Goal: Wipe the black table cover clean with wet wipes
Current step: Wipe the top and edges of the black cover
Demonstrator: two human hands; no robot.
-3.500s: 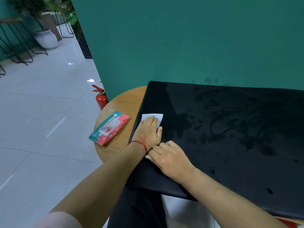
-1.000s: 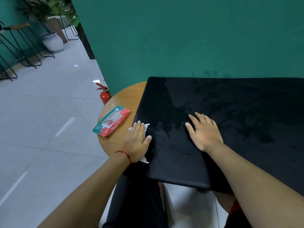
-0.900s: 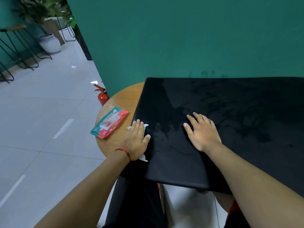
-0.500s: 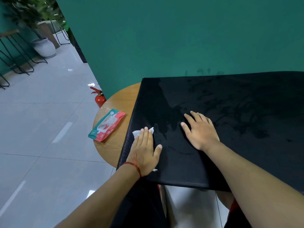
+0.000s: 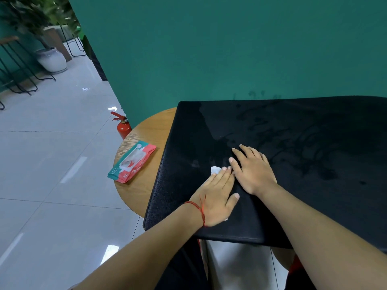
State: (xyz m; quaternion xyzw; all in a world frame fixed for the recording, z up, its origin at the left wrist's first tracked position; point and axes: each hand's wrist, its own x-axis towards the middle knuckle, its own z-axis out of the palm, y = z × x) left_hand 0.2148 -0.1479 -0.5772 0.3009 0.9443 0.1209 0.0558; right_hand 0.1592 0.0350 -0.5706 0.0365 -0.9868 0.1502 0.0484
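Since 0.5 s ago, the left hand (image 5: 215,197) and wet wipe (image 5: 215,170) have been slid right across the black table cover (image 5: 293,126), away from its left edge. The right hand (image 5: 253,172) has been kept in place. The wipe is pressed flat under straight left fingers, near the cover's front-left corner. Only a white corner is seen past the fingertips, which touch the right hand. Right fingers are spread flat on the cover, nothing gripped. The wipes pack (image 5: 132,163) is laid on the round wooden worktop (image 5: 142,185), left of the cover.

Matt grainy black table cover (image 5: 293,126); wood-grain table (image 5: 144,130); glossy floor tiles (image 5: 52,143).
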